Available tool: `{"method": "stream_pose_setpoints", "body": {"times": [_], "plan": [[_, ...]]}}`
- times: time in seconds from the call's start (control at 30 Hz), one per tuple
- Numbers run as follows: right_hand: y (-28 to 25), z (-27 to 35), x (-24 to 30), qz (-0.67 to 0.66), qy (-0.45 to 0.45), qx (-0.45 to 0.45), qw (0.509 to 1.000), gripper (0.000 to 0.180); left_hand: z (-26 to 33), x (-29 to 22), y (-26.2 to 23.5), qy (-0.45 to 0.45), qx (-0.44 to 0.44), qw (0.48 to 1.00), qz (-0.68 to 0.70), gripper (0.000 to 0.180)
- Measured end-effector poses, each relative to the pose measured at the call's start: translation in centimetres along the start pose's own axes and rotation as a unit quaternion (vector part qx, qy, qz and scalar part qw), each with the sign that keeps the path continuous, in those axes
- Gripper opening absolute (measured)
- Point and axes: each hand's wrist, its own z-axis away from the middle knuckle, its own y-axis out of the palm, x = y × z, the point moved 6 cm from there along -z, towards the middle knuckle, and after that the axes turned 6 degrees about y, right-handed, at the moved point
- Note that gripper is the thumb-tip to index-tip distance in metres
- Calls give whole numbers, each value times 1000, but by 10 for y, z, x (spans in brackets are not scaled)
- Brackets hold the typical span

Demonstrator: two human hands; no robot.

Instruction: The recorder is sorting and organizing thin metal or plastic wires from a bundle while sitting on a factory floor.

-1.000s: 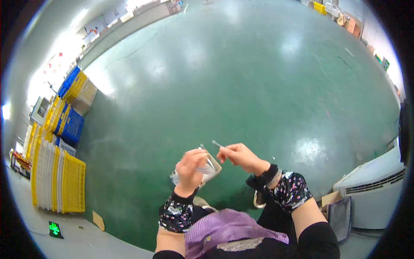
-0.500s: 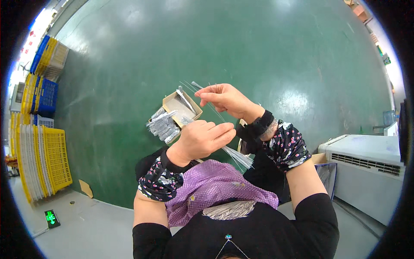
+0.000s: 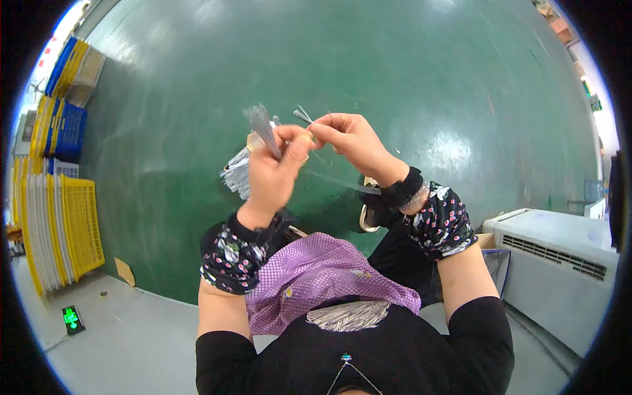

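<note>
My left hand (image 3: 271,174) is closed around a bundle of thin grey strands (image 3: 262,126), whose fanned ends stick up past the thumb. Close beside it, my right hand (image 3: 359,146) pinches a few thin grey strands (image 3: 302,115) between thumb and fingertips. The fingertips of both hands meet or nearly meet. Behind my left hand, a small cardboard box (image 3: 253,139) is mostly hidden. Silvery wrapped bundles (image 3: 236,175) lie next to it.
Yellow, white and blue plastic crates (image 3: 62,224) are stacked along the left. On the right stands a white appliance with a vent grille (image 3: 556,253). A lit green sign (image 3: 72,320) is at lower left. My foot in a shoe (image 3: 370,220) shows below my right wrist.
My left hand has risen and turned, so its bundle now points away from me rather than down toward my lap. My right hand has shifted slightly up, and the hands have come together.
</note>
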Motion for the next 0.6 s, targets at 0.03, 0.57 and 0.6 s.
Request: {"method": "stream_pose_setpoints", "body": {"times": [0.03,0.57,0.6], "plan": [[4,1,1,2,2,9,1000,20,-6,2,-7,0,-9,1000,-1,14],[12,7,-1,26,-19,32,999,21,-16,10,-20,34,-58,997,-43,21],[12,7,-2,24,-18,33,999,21,-16,9,-19,45,-59,996,-44,21]]}}
